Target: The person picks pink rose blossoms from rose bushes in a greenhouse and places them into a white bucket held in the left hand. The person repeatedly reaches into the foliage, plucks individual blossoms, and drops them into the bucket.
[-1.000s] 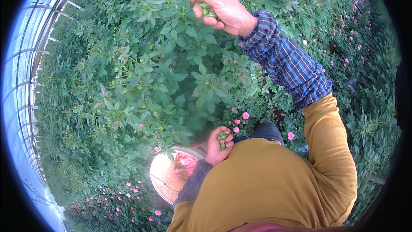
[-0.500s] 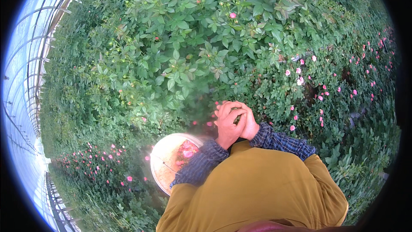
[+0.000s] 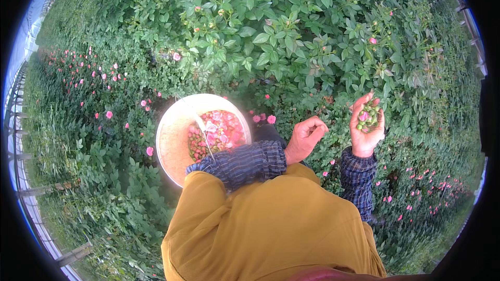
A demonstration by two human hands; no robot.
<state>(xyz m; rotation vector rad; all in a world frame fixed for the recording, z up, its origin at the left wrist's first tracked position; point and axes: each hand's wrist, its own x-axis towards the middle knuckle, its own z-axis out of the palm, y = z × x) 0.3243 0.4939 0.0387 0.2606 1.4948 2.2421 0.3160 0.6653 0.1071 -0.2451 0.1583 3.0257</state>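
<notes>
Currently, the right hand [image 3: 366,139], at right, has its grip clamped around small green buds [image 3: 369,116]; the left hand [image 3: 305,139], its grip curled together, sits between them and a white bucket [image 3: 170,140] of pink flowers [image 3: 221,130].

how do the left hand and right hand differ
The right hand cups green and pink buds; no buds show in the left hand. The right hand's palm faces the camera; the left hand is curled, its palm hidden. Both come out of dark plaid cuffs.

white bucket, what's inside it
Pink blooms and buds lie inside the bucket. The left sleeve covers part of it; anything beneath the top layer is hidden.
</notes>
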